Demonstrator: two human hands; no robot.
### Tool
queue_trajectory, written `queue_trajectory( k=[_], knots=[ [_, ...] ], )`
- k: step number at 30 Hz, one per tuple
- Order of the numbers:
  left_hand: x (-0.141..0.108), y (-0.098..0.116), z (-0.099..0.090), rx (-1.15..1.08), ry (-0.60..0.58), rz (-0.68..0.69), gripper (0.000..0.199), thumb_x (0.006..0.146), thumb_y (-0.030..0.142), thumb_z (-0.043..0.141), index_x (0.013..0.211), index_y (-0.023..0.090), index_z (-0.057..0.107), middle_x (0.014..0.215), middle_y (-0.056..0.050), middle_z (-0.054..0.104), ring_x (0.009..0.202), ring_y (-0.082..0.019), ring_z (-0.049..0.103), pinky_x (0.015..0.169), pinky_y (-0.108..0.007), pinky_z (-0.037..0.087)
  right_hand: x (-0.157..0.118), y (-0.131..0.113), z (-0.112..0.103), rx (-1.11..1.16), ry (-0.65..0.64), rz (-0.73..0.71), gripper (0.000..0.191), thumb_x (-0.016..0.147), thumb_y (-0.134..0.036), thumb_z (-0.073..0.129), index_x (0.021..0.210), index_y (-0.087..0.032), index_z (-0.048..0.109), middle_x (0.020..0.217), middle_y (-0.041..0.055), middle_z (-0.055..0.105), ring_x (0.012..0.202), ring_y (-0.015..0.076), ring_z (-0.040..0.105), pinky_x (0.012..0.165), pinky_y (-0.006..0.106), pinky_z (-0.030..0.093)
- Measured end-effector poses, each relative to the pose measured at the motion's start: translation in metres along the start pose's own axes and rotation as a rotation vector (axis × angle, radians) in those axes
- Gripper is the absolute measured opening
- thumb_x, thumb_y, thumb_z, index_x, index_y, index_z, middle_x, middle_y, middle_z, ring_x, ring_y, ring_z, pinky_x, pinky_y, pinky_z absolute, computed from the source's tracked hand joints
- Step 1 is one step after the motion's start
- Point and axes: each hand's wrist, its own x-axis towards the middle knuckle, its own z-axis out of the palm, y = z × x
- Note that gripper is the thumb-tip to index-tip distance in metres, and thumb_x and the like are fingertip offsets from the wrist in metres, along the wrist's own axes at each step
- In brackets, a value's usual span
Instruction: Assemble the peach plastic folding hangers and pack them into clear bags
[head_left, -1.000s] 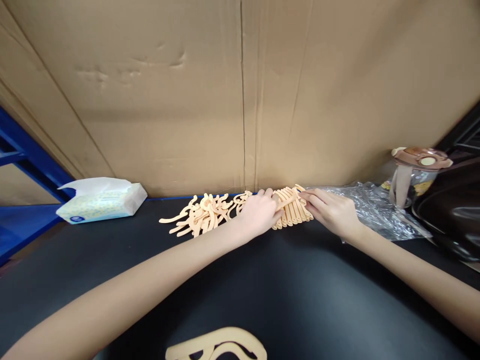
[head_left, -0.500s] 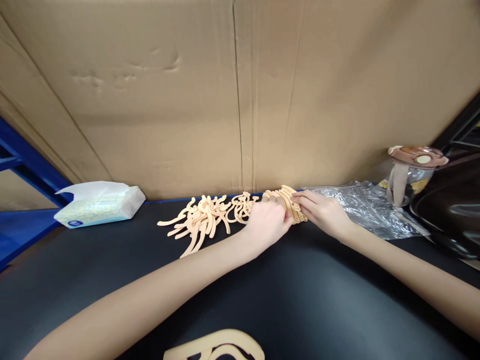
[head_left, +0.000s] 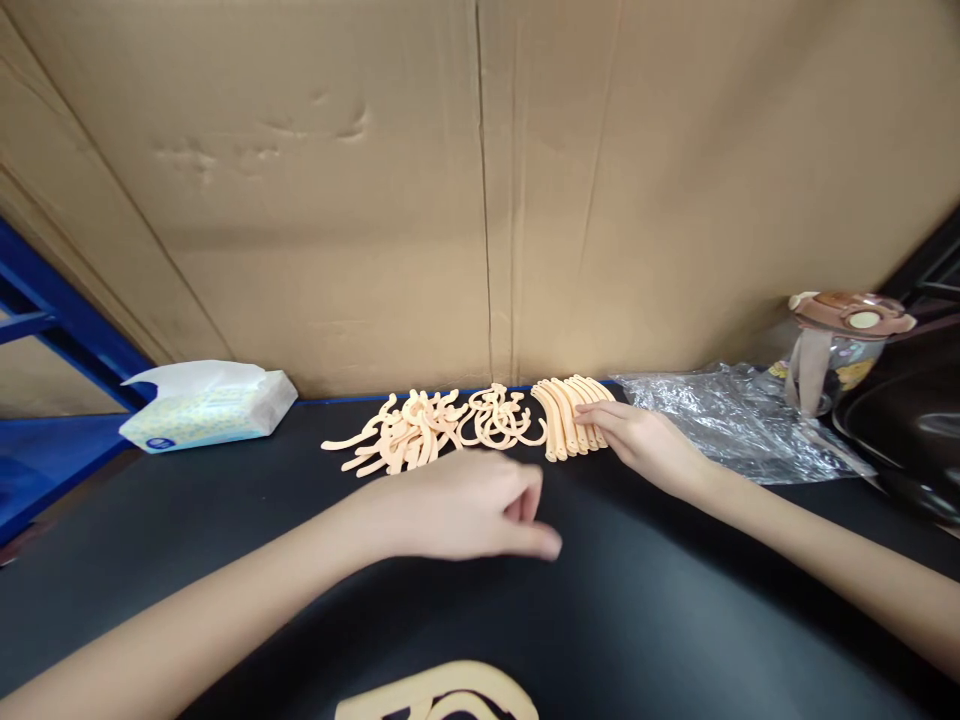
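Several curved cream strips form a neat row point(head_left: 559, 420) near the back edge of the black table. My right hand point(head_left: 637, 435) rests on the right part of that row, its fingertips touching the strips; whether it grips one is unclear. My left hand point(head_left: 480, 505) hovers in front of the pieces, fingers curled, thumb apart, nothing held. Behind it lie a loose pile of long curved pieces point(head_left: 416, 425) and a smaller heap of ring-like curved pieces point(head_left: 499, 415). A larger cream frame-like part point(head_left: 450, 680) is cut off by the bottom edge.
A tissue pack point(head_left: 210, 405) stands at the back left by a blue metal frame point(head_left: 60, 330). Crumpled clear plastic point(head_left: 712, 415) and a lidded bottle point(head_left: 832, 350) are at the right. Cardboard point(head_left: 337, 200) rises behind the black table point(head_left: 247, 520).
My left hand has moved off the row, toward me and to the left, and its thumb has parted from the fingers. The row of strips shows more fully. The camera view shifted slightly.
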Motion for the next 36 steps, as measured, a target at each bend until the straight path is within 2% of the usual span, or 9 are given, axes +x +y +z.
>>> queue_trajectory(
  k=[3,6,9,14,18,23,28,32,36],
  knots=[
    [-0.047,-0.005,0.003,0.064,-0.218,-0.085,0.038,0.058,0.048,0.076,0.082,0.023,0.060,0.077,0.002,0.063,0.067,-0.019,0.057,0.047,-0.024,0.031,0.002,-0.013,-0.007,0.031,0.039,-0.005,0.030,0.091,-0.011,0.038,0.105,-0.019,0.063,0.111,0.0074,0.066,0.100,0.0230,0.062,0.084,0.039,0.052],
    [-0.073,-0.010,0.023,0.158,-0.221,-0.158,0.028,0.061,0.035,0.073,0.081,0.023,0.059,0.079,0.000,0.063,0.063,-0.020,0.057,0.045,-0.026,0.025,0.003,-0.048,-0.019,0.158,0.016,-0.043,0.026,0.094,-0.018,0.039,0.102,-0.020,0.063,0.103,0.0067,0.067,0.095,0.0202,0.061,0.083,0.036,0.050],
    [-0.080,-0.012,0.041,0.145,-0.226,-0.183,0.013,0.069,0.026,0.067,0.078,0.021,0.057,0.081,0.000,0.063,0.065,-0.019,0.059,0.049,-0.027,0.027,-0.001,-0.095,-0.027,0.330,-0.152,-0.060,0.024,0.093,-0.034,0.045,0.101,-0.021,0.064,0.091,0.0041,0.066,0.082,0.0176,0.062,0.074,0.030,0.048],
    [-0.073,-0.015,0.041,-0.053,-0.083,-0.153,0.003,0.079,0.023,0.058,0.078,0.023,0.055,0.074,0.005,0.059,0.066,-0.014,0.055,0.054,-0.024,0.030,-0.008,-0.142,-0.026,0.517,-0.362,-0.048,0.029,0.086,-0.045,0.056,0.099,-0.021,0.065,0.085,0.0014,0.064,0.075,0.0151,0.059,0.065,0.025,0.042],
    [-0.056,-0.025,0.035,-0.240,0.076,-0.167,0.004,0.081,0.023,0.052,0.084,0.022,0.051,0.070,0.005,0.054,0.063,-0.012,0.048,0.054,-0.022,0.030,-0.001,-0.135,-0.021,0.638,-0.340,0.082,0.018,0.089,-0.030,0.052,0.082,-0.020,0.065,0.069,-0.0034,0.059,0.057,0.0081,0.050,0.052,0.020,0.034],
    [-0.036,-0.040,0.028,-0.725,0.302,-0.182,0.015,0.074,0.027,0.059,0.076,0.018,0.048,0.068,0.005,0.049,0.063,-0.011,0.047,0.059,-0.022,0.038,0.008,-0.106,-0.023,0.688,-0.189,0.206,0.017,0.089,-0.033,0.053,0.085,-0.020,0.063,0.062,-0.0041,0.056,0.052,0.0081,0.045,0.047,0.019,0.033],
    [-0.022,-0.037,0.024,-0.928,0.332,-0.234,0.026,0.077,0.040,0.060,0.079,0.014,0.060,0.072,0.000,0.054,0.065,-0.012,0.051,0.062,-0.024,0.044,0.009,-0.090,-0.020,0.138,0.067,-0.007,0.022,0.090,-0.021,0.047,0.109,-0.016,0.056,0.070,0.0008,0.063,0.060,0.0131,0.058,0.054,0.023,0.040],
    [-0.008,-0.028,0.034,-0.818,0.435,-0.195,0.035,0.090,0.044,0.039,0.074,0.017,0.053,0.062,0.003,0.045,0.053,-0.011,0.044,0.050,-0.023,0.038,0.011,-0.090,-0.012,-0.264,0.152,-0.261,0.025,0.088,-0.005,0.038,0.105,-0.010,0.056,0.064,0.0047,0.062,0.058,0.0170,0.059,0.052,0.027,0.039],
    [-0.003,-0.022,0.047,-0.351,0.640,-0.131,0.034,0.097,0.038,0.024,0.072,0.020,0.040,0.062,0.003,0.042,0.057,-0.014,0.043,0.057,-0.027,0.034,0.014,-0.093,-0.015,-0.126,-0.077,-0.134,0.027,0.085,-0.001,0.032,0.101,-0.008,0.052,0.058,0.0031,0.058,0.047,0.0147,0.051,0.044,0.026,0.033]
  ],
)
